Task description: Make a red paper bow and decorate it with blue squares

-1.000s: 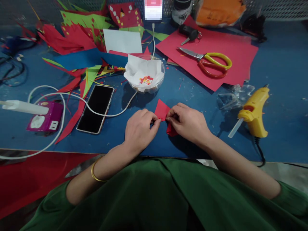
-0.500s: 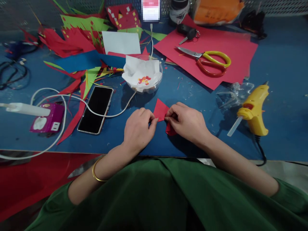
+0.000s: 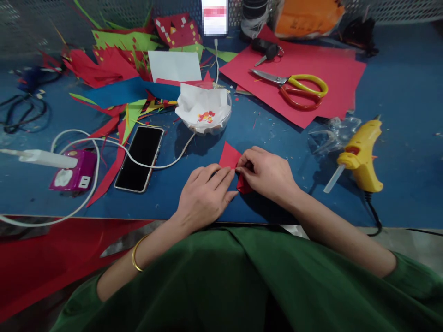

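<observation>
The left hand (image 3: pixel 206 196) lies with fingers stretched out and fingertips on the lower edge of a small folded red paper (image 3: pixel 230 156), while the right hand (image 3: pixel 268 173) pinches that paper's right side between thumb and fingers. The paper lies on the blue surface (image 3: pixel 194 207), near its front edge, between the hands. Beyond it stands a bowl (image 3: pixel 221 123) lined with white paper, with a phone (image 3: pixel 140 158) to the left and a yellow glue gun (image 3: pixel 363 154) to the right.
</observation>
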`<act>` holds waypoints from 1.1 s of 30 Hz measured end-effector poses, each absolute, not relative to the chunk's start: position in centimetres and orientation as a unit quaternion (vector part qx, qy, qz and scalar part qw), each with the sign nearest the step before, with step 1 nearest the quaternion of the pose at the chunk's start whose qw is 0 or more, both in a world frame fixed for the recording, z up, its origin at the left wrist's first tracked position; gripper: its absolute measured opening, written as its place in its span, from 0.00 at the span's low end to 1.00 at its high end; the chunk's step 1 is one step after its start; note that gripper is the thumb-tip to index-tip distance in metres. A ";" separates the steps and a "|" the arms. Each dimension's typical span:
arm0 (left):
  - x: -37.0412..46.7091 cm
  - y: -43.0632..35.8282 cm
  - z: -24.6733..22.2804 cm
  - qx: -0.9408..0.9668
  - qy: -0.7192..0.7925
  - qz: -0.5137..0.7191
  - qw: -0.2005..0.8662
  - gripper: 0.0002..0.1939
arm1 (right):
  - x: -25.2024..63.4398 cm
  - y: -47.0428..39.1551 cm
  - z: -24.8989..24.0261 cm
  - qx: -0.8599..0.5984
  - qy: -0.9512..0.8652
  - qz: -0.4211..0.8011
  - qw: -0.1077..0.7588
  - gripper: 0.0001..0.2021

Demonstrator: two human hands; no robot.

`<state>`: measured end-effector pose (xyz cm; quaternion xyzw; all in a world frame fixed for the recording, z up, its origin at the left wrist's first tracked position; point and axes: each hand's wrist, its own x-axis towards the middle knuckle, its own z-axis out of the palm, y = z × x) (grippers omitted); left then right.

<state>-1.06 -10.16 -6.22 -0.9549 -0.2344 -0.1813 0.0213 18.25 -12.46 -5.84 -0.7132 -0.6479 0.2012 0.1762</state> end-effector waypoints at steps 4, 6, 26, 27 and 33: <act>-0.9 -10.1 -6.4 -0.960 -0.234 -0.150 0.025 0.24 | 18.6 -12.4 -6.0 -0.707 -0.648 0.208 0.191 0.02; -1.0 -10.1 -6.5 -0.962 -0.233 -0.144 0.023 0.24 | 19.0 -12.4 -6.2 -0.693 -0.638 0.243 0.234 0.03; -0.5 -9.9 -6.2 -0.971 -0.225 -0.079 0.014 0.30 | 19.5 -17.7 -7.6 -0.595 -0.767 0.060 0.233 0.20; -0.5 -9.9 -6.2 -0.970 -0.228 -0.080 0.010 0.30 | 19.5 -17.6 -7.7 -0.593 -0.772 0.052 0.222 0.20; -0.7 -10.0 -6.3 -0.969 -0.226 -0.101 0.001 0.33 | 19.2 -17.2 -8.1 -0.586 -0.793 0.034 0.162 0.22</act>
